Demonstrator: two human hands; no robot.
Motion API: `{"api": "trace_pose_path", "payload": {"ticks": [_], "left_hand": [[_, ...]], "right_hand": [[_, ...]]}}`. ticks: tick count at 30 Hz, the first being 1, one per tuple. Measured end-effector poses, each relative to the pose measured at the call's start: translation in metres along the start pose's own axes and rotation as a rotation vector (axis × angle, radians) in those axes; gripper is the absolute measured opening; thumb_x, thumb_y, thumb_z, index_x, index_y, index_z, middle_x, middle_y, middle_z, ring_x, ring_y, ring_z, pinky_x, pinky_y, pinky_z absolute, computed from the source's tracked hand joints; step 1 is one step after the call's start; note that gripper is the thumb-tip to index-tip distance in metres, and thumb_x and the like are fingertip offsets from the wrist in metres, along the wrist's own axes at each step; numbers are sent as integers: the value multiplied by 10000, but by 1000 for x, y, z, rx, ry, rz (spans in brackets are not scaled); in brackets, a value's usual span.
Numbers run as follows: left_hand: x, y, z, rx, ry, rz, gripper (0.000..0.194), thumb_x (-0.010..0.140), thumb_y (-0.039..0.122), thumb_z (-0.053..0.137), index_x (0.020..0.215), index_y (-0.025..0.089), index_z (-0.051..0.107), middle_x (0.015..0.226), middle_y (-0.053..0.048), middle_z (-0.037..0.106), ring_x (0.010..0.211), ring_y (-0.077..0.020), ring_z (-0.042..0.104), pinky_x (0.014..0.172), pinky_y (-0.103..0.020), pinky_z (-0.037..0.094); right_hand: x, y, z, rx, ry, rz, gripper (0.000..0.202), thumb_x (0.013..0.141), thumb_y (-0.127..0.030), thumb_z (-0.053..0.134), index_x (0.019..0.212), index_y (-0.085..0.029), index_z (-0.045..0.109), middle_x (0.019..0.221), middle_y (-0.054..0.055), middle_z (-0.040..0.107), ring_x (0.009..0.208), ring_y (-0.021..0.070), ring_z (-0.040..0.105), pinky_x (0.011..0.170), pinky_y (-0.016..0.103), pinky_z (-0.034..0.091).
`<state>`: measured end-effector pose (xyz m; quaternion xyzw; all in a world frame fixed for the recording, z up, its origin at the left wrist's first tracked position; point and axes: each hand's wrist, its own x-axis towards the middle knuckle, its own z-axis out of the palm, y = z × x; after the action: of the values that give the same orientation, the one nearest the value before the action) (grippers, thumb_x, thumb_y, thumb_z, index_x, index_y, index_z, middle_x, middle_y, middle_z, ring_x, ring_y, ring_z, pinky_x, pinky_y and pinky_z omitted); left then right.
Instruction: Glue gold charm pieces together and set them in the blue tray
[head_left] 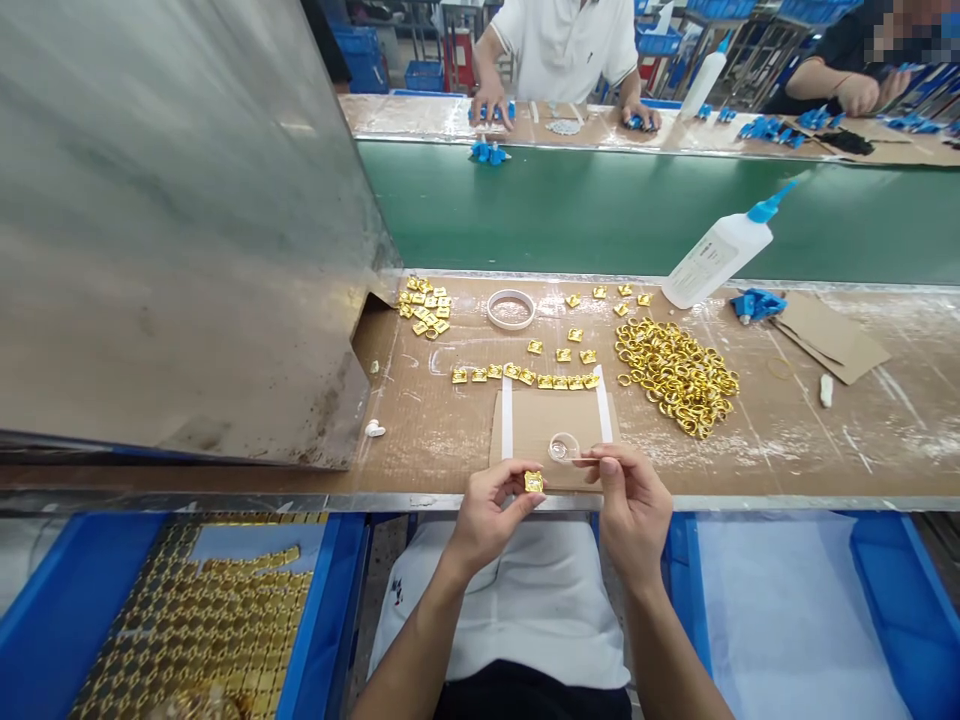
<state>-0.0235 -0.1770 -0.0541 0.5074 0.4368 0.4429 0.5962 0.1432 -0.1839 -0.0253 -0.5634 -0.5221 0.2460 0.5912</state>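
Note:
Between the thumb and fingers of my left hand (491, 510) is a small gold square piece (533, 482). My right hand (630, 505) pinches a thin stick (585, 461), its tip at a small clear round dish (563, 447). The dish is on a cardboard pad (555, 415) with two white tape strips. Just beyond the pad runs a row of gold square pieces (545, 382), with several more scattered behind it. A heap of gold rings (675, 375) lies to the right.
A metal housing (180, 240) stands at left. Behind are a tape roll (511, 310), a white bottle (716, 262) and a green belt (562, 205). Blue bins (341, 620) flank my lap; the left one holds gold chain strips (217, 610). A person in white (566, 45) works across the belt.

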Motion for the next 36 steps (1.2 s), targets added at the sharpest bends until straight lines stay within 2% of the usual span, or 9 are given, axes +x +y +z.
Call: {"api": "trace_pose_path", "payload": {"ticks": [6, 11, 19, 36], "left_hand": [[0, 0, 0, -1, -6, 5, 392, 831, 452, 759, 1042, 121, 744, 950, -118, 758, 769, -182, 695, 721, -270, 578], [0, -1, 0, -8, -3, 10, 400, 834, 456, 757, 1049, 119, 742, 931, -117, 754, 775, -188, 692, 717, -273, 579], [0, -2, 1, -35, -5, -3, 382, 825, 432, 765, 1037, 115, 741, 952, -121, 757, 803, -195, 702, 733, -278, 591], [0, 1, 1, -11, 0, 20, 351, 831, 408, 759, 1031, 120, 739, 946, -119, 764, 794, -194, 705, 729, -277, 590]], "right_hand": [[-10, -14, 9, 89, -108, 76, 198, 993, -326, 584, 894, -221, 719, 817, 32, 755, 509, 132, 649, 503, 255, 569], [-12, -12, 11, 78, -141, 130, 207, 987, -346, 585, 889, -215, 712, 807, 41, 768, 586, 175, 726, 495, 258, 593], [-14, -12, 11, 81, -171, 135, 214, 987, -348, 587, 886, -212, 718, 802, 48, 772, 649, 191, 749, 513, 261, 612], [-12, -11, 10, 11, -186, 34, 200, 987, -288, 578, 871, -221, 726, 784, 35, 761, 538, 145, 674, 505, 241, 592]]}}
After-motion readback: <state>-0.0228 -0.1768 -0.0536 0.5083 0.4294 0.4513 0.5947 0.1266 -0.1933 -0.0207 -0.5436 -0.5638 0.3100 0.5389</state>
